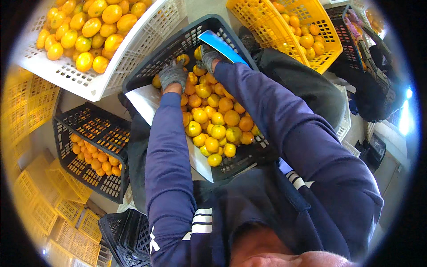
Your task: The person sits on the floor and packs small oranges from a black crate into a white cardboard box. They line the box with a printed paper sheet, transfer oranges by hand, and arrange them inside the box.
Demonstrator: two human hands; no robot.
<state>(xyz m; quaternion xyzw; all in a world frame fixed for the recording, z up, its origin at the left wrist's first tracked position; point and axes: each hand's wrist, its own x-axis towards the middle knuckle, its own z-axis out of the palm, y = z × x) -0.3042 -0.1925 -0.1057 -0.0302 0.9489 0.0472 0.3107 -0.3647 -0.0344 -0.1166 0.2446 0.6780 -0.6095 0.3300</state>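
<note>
A black plastic crate (240, 168) stands before me, holding many orange and yellow-green citrus fruits (218, 131), probably mandarins. My left hand (173, 76), in a grey glove, is at the crate's far left part with its fingertips on a mandarin (183, 59). Beside it my right hand (210, 57), gloved alike, has its fingers against another mandarin (197, 52) near the far wall; its grip is partly hidden. A blue sheet (223, 46) lines the crate's right side, just beyond the right hand. Along the left side runs a white sheet (145, 101).
A white crate (100, 85) full of mandarins stands at upper left. A yellow crate (328, 55) with mandarins is at upper right. Left of my leg, a tilted black crate (90, 115) holds more fruit. Stacked yellow crates (71, 233) line the left. Another person (373, 76) is at far right.
</note>
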